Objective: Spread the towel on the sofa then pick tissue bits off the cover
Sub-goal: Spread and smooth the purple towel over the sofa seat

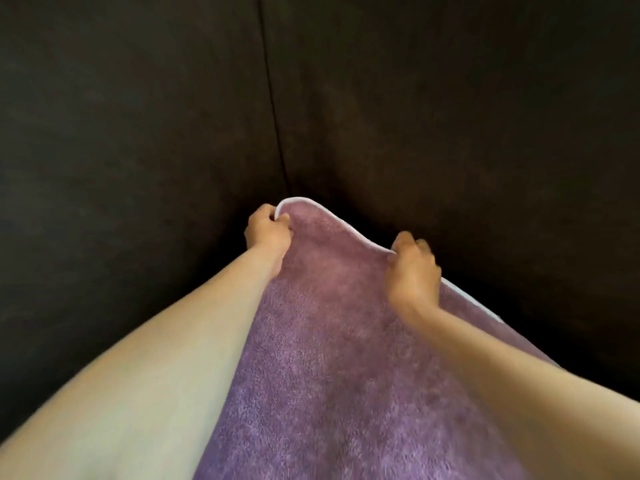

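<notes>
- Upper left and across the top: a dark brown fabric sofa (138, 116) is filling the background. A thin vertical seam (273, 98) is running down between two panels, left of centre.
- Centre-left: the left hand (268, 233) is gripping the far corner of the towel, fingers curled tight round the cloth right at its edge.
- Centre to lower middle: a purple terry-cloth towel with a thin white trim (329, 358) is stretching from the bottom of the frame up to both hands, in front of the sofa. Whether its near part is resting on the seat cannot be told.
- Handling, judged: the cloth is sagging in a curve between the two grips, so it is reading as soft, limp and light, not slippery and not fragile. The best hold is looking like the trimmed far edge, hands well apart at the corners, so the cloth is pulling flat.
- Centre-right: the right hand (412, 271) is pinching the white trim (349, 226) further along the same edge, fingers closed on it; the image here is slightly blurred.
- Containers: none is showing anywhere in the frame.
- No tissue bits are showing on the visible cover.
</notes>
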`<action>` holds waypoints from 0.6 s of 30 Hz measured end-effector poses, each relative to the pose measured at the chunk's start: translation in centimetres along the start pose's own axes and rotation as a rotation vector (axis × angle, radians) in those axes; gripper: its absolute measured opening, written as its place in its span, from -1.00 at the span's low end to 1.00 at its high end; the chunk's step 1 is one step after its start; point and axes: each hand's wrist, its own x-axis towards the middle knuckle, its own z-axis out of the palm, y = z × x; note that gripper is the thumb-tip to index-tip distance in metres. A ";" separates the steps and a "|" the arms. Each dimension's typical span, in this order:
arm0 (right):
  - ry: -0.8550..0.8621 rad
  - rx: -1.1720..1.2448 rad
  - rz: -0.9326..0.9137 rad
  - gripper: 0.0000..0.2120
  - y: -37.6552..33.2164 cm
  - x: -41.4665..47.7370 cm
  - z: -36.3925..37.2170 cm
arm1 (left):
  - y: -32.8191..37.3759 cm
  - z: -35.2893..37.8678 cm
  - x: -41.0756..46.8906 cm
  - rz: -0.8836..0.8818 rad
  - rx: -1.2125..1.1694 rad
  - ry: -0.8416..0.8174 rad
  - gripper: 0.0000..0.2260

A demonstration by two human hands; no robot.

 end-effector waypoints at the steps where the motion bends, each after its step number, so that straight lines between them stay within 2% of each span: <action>1: -0.033 0.036 0.006 -0.86 0.6 0.1 0.8 | -0.6 0.8 -0.1 -0.018 -0.013 -0.016 -0.94; 3: -0.103 0.138 0.007 -0.87 1.5 -0.5 2.4 | -1.7 1.8 -0.5 -0.058 -0.032 -0.079 -0.91; 5: -0.143 0.213 -0.068 -0.93 2.6 -1.7 4.2 | -3.1 2.5 -0.6 -0.004 -0.001 -0.131 -0.88; 7: -0.148 0.168 -0.177 -0.89 3.6 -2.4 5.6 | -4.0 2.6 -0.6 0.153 0.013 -0.174 -0.83; 9: -0.207 0.000 -0.259 -0.69 4.0 -2.6 6.4 | -4.5 3.0 -0.5 0.395 0.069 -0.288 -0.77; 11: -0.275 -0.130 -0.270 -0.56 3.9 -2.3 6.9 | -4.8 4.3 0.0 0.608 0.435 -0.389 -0.75; 12: -0.303 -0.159 -0.261 -0.53 3.7 -2.0 7.2 | -5.0 4.9 0.2 0.619 0.680 -0.431 -0.71; 14: -0.353 -0.189 -0.226 -0.48 3.7 -1.3 7.5 | -4.7 5.9 0.7 0.488 1.038 -0.470 -0.60; 16: -0.395 -0.186 -0.162 -0.45 3.7 -0.3 7.4 | -4.4 6.2 1.7 0.410 1.185 -0.415 -0.55; 18: -0.414 -0.188 -0.120 -0.43 4.1 0.4 7.4 | -4.1 5.9 2.2 0.369 1.234 -0.386 -0.53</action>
